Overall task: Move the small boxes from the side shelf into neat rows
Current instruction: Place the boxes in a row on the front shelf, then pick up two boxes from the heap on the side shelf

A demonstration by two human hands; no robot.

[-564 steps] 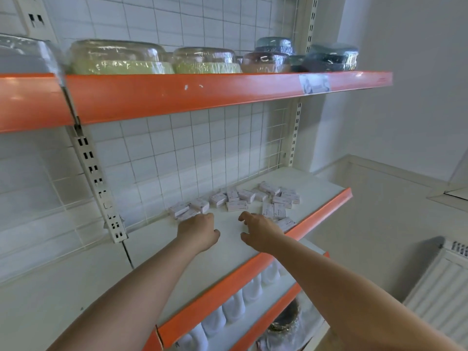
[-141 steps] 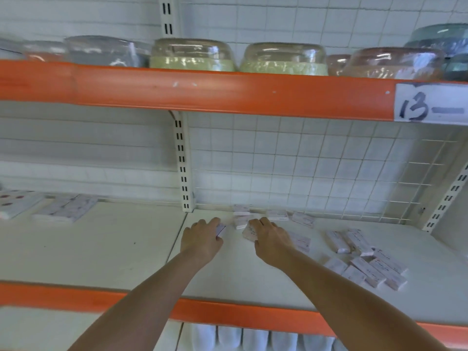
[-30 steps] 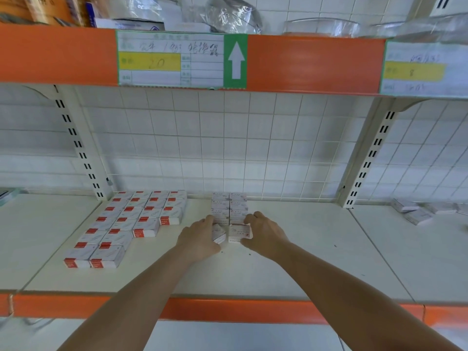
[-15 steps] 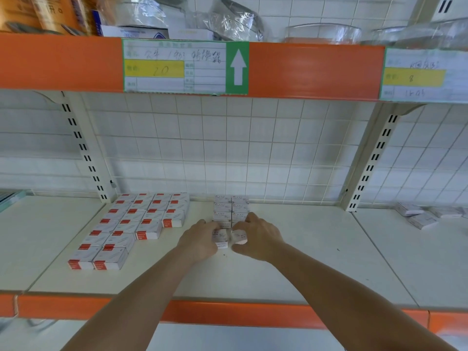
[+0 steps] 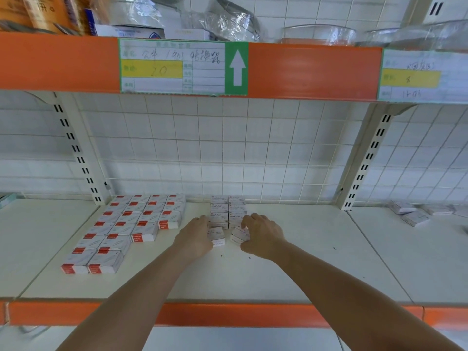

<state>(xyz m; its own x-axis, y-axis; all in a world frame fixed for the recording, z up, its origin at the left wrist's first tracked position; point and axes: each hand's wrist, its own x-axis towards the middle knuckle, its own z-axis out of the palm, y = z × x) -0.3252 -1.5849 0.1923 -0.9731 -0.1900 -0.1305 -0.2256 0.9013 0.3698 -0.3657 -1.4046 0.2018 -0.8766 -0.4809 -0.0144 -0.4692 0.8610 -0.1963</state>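
Note:
Two rows of small white boxes (image 5: 228, 209) run from the back wall towards me in the middle of the white shelf (image 5: 291, 269). At their near end my left hand (image 5: 195, 236) grips one small white box (image 5: 216, 235) and my right hand (image 5: 263, 236) grips another small white box (image 5: 239, 235). Both held boxes sit on the shelf just in front of the rows, a little apart from each other. My fingers hide parts of both boxes.
A block of red-and-white boxes (image 5: 126, 229) in several rows lies to the left. A few loose white boxes (image 5: 415, 214) lie on the side shelf at the right. Orange shelf edges (image 5: 304, 72) with paper labels run overhead and along the front.
Over the last second my hands have stayed at the near end of the two rows with a box each; the boxes have shifted slightly apart and nearer to me.

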